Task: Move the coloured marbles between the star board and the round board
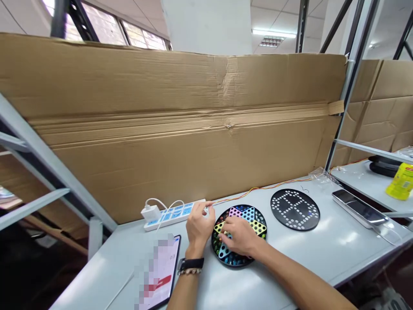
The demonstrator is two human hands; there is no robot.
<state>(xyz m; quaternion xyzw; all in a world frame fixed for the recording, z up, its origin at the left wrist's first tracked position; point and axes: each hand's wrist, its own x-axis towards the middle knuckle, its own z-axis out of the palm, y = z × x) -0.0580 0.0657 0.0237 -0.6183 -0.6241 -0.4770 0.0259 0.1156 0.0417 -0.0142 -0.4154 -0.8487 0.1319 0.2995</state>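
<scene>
Checkers board (250,215), round and black with a coloured star, lies on the surface (322,254) before us. Our right hand (240,237) rests on the board, fingers bent down onto it; we cannot tell whether they pinch anything. Our left hand (197,227) curls against the board's left rim, its grip unclear. A dotted black disc (294,209) lies right of the board, and a power strip (172,214) lies behind it to the left.
</scene>
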